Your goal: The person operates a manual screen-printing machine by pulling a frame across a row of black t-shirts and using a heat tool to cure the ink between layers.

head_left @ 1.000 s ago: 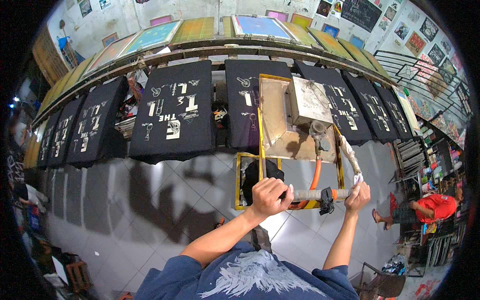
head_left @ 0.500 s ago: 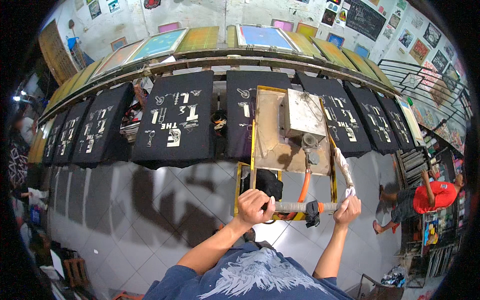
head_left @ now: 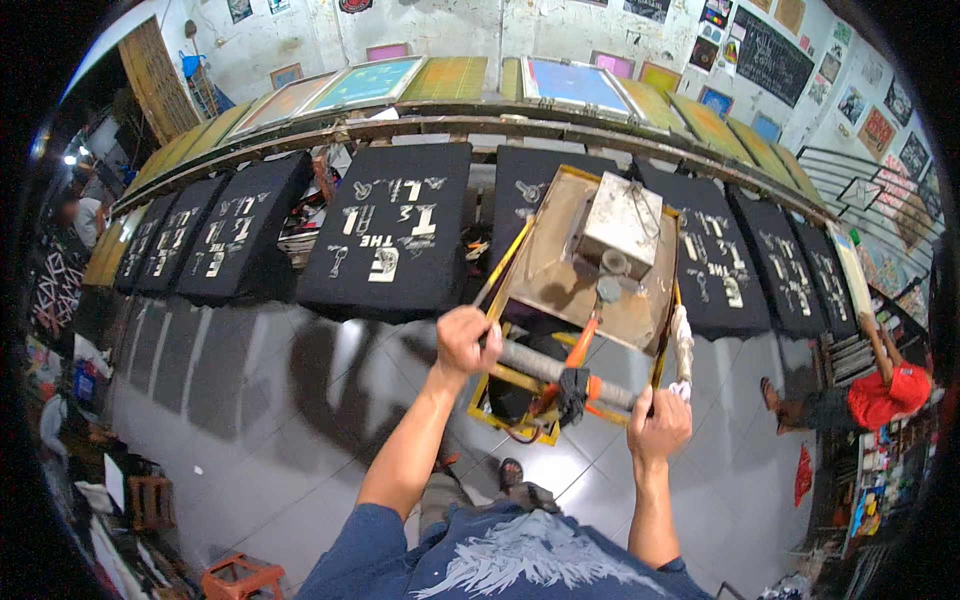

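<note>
My left hand and my right hand grip opposite ends of a grey tube handle with black and orange wrappings at its middle. It belongs to a yellow metal frame carrying a flat, stained panel with a boxy steel housing, a valve and an orange hose. The panel sits tilted over a black T-shirt board; what lies beneath it is hidden. Neighbouring boards hold black shirts with white prints, one either side of the machine and several further along.
Framed screens line a rail behind the boards. At right a person in red reaches up beside shelving; at far left another person stands. A red stool is at lower left, my feet on the tiled floor.
The handle and frame have swung askew, my left hand rising and moving left, my right hand lower at its end. The boards appear shifted rightward. The person in red has raised both arms.
</note>
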`<state>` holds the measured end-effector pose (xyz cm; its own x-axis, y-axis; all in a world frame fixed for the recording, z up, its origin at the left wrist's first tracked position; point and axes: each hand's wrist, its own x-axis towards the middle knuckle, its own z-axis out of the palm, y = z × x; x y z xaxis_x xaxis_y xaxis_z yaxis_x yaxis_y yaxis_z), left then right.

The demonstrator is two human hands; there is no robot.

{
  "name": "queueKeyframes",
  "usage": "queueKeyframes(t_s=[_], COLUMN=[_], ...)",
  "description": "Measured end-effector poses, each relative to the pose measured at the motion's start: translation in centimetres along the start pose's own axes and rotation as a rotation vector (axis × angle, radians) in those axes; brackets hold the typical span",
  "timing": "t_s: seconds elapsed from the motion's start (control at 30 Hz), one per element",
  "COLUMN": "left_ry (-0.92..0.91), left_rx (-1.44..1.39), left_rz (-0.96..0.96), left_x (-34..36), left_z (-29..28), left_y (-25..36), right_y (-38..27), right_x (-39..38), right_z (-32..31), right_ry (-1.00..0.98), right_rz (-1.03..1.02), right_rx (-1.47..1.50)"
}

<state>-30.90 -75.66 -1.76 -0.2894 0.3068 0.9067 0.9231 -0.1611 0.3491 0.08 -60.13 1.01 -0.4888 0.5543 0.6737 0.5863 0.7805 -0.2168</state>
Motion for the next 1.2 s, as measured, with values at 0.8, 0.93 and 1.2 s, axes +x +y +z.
queueKeyframes(t_s=[0.8,0.93,1.2], left_ry=[0.084,0.095,0.106], left_rx=[0.473,0.570,0.529], left_rz=[-0.414,-0.375,-0.290], left_x=[-7.5,-7.1,-2.8], left_z=[-17.9,-19.5,-25.1], left_y=[12.0,7.4,-8.4], right_y=[-10.8,-13.4,-23.2], right_x=[5.0,7.4,9.8], right_z=[7.8,11.0,15.7], right_ry=[0.077,0.011,0.028], right_rz=[-0.532,-0.556,-0.413], right_rx=[0.528,0.487,0.451])
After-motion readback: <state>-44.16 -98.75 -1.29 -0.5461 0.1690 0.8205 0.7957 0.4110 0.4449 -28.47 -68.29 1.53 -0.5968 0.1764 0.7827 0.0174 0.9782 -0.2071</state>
